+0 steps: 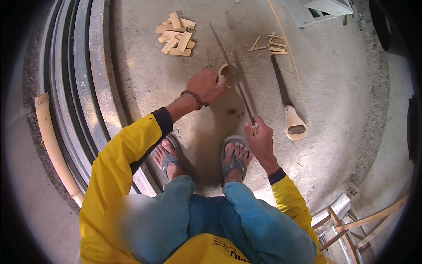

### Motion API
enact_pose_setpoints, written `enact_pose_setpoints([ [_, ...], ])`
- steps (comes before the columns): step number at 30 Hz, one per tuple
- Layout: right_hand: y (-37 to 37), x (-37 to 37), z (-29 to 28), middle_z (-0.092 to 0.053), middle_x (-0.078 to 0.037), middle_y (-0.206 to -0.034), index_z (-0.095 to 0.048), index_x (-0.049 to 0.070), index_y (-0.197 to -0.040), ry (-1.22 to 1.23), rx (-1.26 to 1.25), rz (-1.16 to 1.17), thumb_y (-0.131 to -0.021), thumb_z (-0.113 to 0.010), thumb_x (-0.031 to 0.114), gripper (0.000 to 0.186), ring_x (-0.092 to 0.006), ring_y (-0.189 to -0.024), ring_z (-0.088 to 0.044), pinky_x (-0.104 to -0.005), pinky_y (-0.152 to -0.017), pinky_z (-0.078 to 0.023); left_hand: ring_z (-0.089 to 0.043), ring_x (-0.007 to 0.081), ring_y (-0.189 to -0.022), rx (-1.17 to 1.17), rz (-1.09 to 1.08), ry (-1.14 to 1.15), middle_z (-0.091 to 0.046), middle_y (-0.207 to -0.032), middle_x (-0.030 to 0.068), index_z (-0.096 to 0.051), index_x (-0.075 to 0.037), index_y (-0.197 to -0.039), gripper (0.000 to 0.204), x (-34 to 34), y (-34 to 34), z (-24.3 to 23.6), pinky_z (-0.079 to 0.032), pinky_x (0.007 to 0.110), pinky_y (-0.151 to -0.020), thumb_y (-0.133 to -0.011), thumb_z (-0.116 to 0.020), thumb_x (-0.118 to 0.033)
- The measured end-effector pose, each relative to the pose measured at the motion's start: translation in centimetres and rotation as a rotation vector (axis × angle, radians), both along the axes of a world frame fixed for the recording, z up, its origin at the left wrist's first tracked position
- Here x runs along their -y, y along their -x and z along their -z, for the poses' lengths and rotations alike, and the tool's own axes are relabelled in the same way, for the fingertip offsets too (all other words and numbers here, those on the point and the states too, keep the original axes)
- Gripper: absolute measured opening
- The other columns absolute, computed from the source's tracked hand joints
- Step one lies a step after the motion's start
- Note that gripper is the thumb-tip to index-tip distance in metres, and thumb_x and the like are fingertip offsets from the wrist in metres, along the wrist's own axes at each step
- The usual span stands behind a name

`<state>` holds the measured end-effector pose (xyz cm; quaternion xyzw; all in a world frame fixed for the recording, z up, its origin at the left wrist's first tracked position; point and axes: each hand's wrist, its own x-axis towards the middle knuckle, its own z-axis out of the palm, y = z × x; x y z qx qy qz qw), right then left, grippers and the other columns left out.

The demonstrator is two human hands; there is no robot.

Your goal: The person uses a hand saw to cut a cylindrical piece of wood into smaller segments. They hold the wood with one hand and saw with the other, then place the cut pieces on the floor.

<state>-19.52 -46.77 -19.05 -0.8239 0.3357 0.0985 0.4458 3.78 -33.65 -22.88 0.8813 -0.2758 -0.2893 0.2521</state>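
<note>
My right hand (260,140) is closed round the handle of a long, narrow dark blade (242,94). The blade slants away up and to the left, seen nearly edge-on, so its exact kind is hard to tell. My left hand (207,86) is closed on a pale, curved piece of bamboo (224,68), partly hidden by the fingers. That piece is right beside the blade; whether they touch I cannot tell. On the floor to the right lies a handsaw (295,124) with a pale wooden handle and a dark blade.
Flat wooden slats (178,37) are heaped ahead on the concrete floor (334,88). Thin sticks (278,46) and a long curved strip (288,39) lie right of them. Metal beams (99,70) and a bamboo pole (49,130) run along the left. A wooden frame (347,233) stands lower right.
</note>
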Motion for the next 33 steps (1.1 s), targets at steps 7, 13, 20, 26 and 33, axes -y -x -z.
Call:
enact_pose_setpoints([
  [7,-0.5,0.1,-0.3,-0.073,-0.021,-0.089,-0.065,0.000,-0.110,0.028,0.112,-0.017,-0.099,-0.067,0.027,0.030,-0.0434,-0.078,-0.073,-0.0476,-0.070,-0.055,-0.062,0.0499,-0.067,-0.013,-0.005,-0.010,-0.061,-0.070,0.0304,-0.071,0.003,-0.079,0.054,0.3,-0.3,-0.2,-0.051,0.057,-0.070,-0.097,-0.048,-0.042],
  [13,-0.6,0.5,-0.4,-0.071,-0.023,-0.083,-0.065,0.000,-0.110,0.021,0.082,-0.029,-0.098,-0.067,0.028,0.030,-0.0449,-0.078,-0.072,-0.0493,-0.069,-0.054,-0.061,0.0494,-0.064,-0.014,-0.011,-0.014,-0.060,-0.069,0.0301,-0.070,0.004,-0.078,0.054,0.3,-0.3,-0.1,-0.050,0.056,-0.068,-0.097,-0.047,-0.041],
  [20,-0.2,0.8,1.0,-0.064,-0.021,-0.070,-0.063,0.001,-0.103,0.115,0.102,-0.076,-0.100,-0.067,0.025,0.025,-0.0378,-0.063,-0.068,-0.0456,-0.060,-0.050,-0.062,0.0492,-0.065,0.003,0.011,-0.025,-0.060,-0.069,0.0305,-0.068,0.005,-0.079,0.055,0.2,-0.4,0.1,-0.050,0.055,-0.068,-0.098,-0.048,-0.042],
  [26,-0.2,0.7,-1.0,-0.069,-0.023,-0.076,-0.065,0.000,-0.107,-0.002,0.068,0.037,-0.099,-0.066,0.030,0.032,-0.0450,-0.078,-0.070,-0.0514,-0.073,-0.053,-0.054,0.0477,-0.060,-0.028,-0.139,0.163,-0.053,-0.064,0.0288,-0.058,0.007,-0.073,0.071,-0.5,-0.4,-3.2,-0.040,0.055,-0.061,-0.106,-0.041,-0.053],
  [33,0.7,1.2,0.8,-0.066,-0.018,-0.071,-0.061,0.000,-0.099,0.157,0.083,-0.058,-0.101,-0.065,0.022,0.023,-0.0326,-0.061,-0.068,-0.0406,-0.059,-0.050,-0.058,0.0509,-0.068,0.008,-0.165,0.049,-0.058,-0.068,0.0298,-0.062,0.005,-0.070,0.076,-2.5,-0.8,-1.4,-0.042,0.059,-0.066,-0.108,-0.036,-0.055],
])
